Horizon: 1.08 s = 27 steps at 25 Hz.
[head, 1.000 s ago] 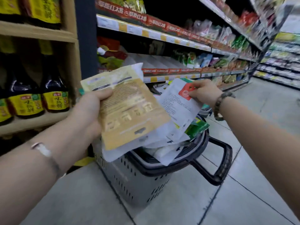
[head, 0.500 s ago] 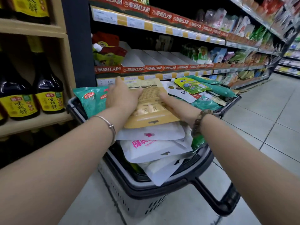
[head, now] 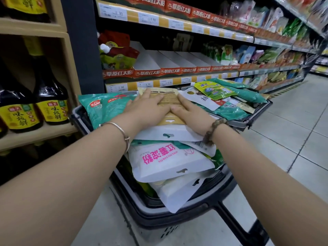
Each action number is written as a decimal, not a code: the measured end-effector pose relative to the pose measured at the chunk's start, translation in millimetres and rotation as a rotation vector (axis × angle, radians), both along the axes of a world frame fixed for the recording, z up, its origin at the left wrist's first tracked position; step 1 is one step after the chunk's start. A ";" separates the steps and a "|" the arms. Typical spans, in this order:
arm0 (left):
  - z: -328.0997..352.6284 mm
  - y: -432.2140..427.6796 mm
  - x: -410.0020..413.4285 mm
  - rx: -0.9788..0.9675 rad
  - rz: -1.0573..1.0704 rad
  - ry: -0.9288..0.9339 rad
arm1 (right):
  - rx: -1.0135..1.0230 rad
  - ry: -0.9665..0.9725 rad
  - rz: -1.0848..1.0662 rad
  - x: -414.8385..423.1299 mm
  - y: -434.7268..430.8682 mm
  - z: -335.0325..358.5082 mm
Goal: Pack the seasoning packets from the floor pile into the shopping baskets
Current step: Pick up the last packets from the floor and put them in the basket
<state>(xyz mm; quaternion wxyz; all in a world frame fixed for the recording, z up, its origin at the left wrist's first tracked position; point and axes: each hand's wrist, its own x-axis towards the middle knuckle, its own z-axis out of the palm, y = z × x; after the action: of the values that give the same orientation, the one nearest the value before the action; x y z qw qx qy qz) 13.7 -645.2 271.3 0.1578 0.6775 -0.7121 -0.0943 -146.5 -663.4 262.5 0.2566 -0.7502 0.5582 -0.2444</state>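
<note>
Hands: my left hand [head: 147, 106] and right hand [head: 190, 113] flat, fingers spread, pressing the tan seasoning packet [head: 167, 99] | Where: atop the heap overfilling the basket [head: 177, 216] | Next: I'd press evenly, lest the white packets [head: 168, 160] slip over its near rim

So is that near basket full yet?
Full: packets heap above the near basket rim, and a white packet overhangs its edge. Left hand and right hand press flat on top.

the tan packet [head: 167, 99], held up over the basket [head: 177, 216] in the left hand [head: 149, 108] a second ago, now lies on top of the pile. both hands have flattened onto it, the right hand [head: 190, 112] beside the left, fingers straight, pressing down.
</note>
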 end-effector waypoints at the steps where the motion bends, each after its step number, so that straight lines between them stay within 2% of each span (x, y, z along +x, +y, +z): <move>1: -1.3 -4.4 -2.1 0.014 -0.009 -0.011 | 0.014 0.043 0.006 -2.4 -1.0 -1.7; 5: -4.7 -9.7 -3.3 0.035 -0.035 -0.030 | 0.039 0.137 -0.013 -3.9 -1.6 -4.0; 7: -3.1 -8.2 -3.5 0.042 -0.032 -0.036 | 0.021 0.249 -0.028 -2.3 0.0 2.2; 9: -1.5 -1.7 -2.7 0.008 -0.021 -0.044 | -0.100 0.448 -0.068 0.3 4.3 9.1; 11: -1.6 10.1 2.2 -0.097 -0.007 0.006 | -0.252 0.525 -0.103 3.8 12.4 14.9; 14: -4.1 35.3 16.8 -0.295 0.029 0.148 | -0.338 0.456 -0.099 13.6 27.0 18.3; 18: -4.9 75.9 57.2 -0.407 0.099 0.215 | -0.402 0.496 0.029 59.0 58.5 20.1; 23: -16.9 154.1 164.3 -0.432 0.150 0.073 | -0.469 0.338 0.281 159.9 110.6 14.5; 27: -36.0 240.4 275.9 -0.356 0.329 -0.001 | -0.486 0.319 0.485 270.2 151.1 -6.1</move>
<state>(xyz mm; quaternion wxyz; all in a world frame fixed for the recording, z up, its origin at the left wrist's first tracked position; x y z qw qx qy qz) 289.7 -404.8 235.3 0.2878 0.7459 -0.5977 0.0599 123.7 -512.3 256.4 0.0312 -0.9283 0.3229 -0.1818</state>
